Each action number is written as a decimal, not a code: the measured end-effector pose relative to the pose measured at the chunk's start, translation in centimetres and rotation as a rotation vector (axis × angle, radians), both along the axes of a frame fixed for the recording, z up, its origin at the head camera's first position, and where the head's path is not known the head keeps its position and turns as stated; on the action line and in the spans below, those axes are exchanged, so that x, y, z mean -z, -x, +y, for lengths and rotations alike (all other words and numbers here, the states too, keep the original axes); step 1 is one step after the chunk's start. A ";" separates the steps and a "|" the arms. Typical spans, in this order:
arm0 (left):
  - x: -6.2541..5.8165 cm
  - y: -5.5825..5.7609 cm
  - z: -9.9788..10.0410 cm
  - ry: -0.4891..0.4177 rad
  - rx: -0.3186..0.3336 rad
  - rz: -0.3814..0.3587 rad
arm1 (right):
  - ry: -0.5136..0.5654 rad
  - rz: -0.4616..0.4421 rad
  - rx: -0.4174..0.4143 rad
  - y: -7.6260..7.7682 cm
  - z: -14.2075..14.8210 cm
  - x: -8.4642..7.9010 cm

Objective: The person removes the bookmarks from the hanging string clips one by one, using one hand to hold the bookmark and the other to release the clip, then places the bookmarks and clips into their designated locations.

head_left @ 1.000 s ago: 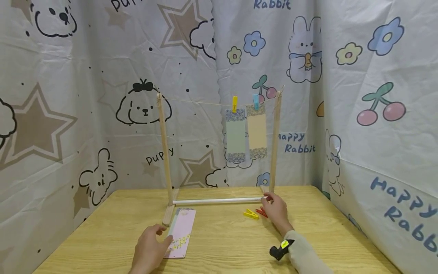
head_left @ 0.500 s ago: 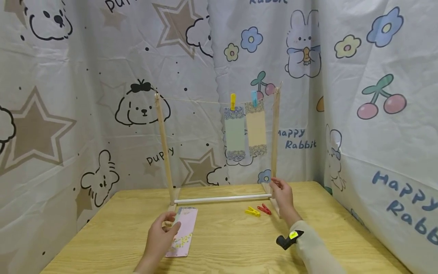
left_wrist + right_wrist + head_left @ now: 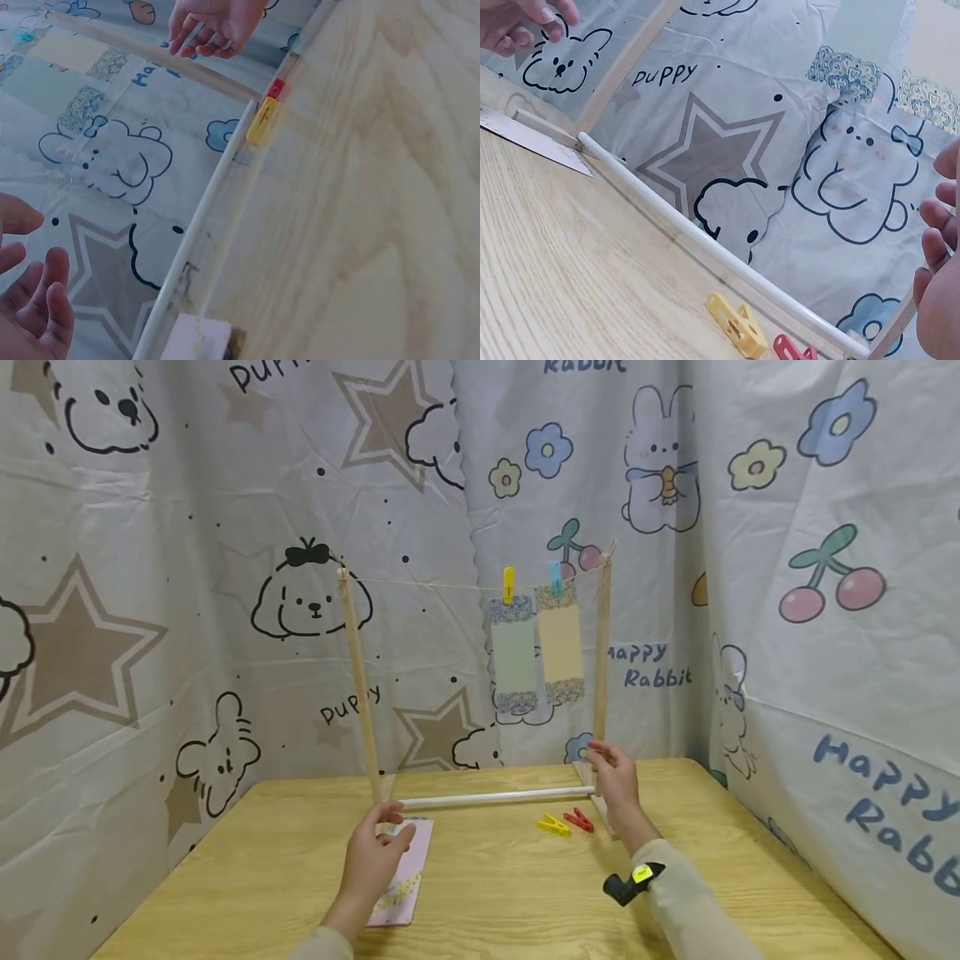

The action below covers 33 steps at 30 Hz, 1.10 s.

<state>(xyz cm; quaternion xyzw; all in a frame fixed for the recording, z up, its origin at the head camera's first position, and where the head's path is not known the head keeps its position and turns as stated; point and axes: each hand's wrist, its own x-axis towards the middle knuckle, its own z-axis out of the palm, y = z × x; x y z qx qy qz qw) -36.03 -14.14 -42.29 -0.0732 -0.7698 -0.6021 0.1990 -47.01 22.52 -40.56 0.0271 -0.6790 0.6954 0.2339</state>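
L hand (image 3: 372, 858) hides upper-L part of pink card (image 3: 410, 865); R hand (image 3: 617, 785) hides R post (image 3: 602, 660) lower end. Fingers (image 3: 55, 271): both loosely bent, empty. Card: flat on table (image 3: 495, 893) nr L post (image 3: 359, 685), yellow floral print.

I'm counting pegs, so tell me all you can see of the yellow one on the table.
The yellow peg looks plastic, with two arms that splay at one end. It lies on the wood-grained table, in front of the white rod and beside the red peg, holding nothing and held by nothing.
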 end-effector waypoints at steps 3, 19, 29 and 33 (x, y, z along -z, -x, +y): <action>-0.6 0.6 0.6 0.009 0.019 0.016 | -0.015 -0.007 -0.020 0.0 -0.3 -0.8; -1.9 2.6 1.9 0.043 0.041 0.051 | -0.222 0.076 -0.096 0.4 -0.8 -5.4; -3.0 4.6 2.8 0.030 0.103 0.030 | -0.300 0.118 -0.157 1.2 -0.8 -8.4; -3.4 5.4 3.8 0.029 0.124 0.037 | -0.331 0.142 -0.179 0.8 -1.0 -10.1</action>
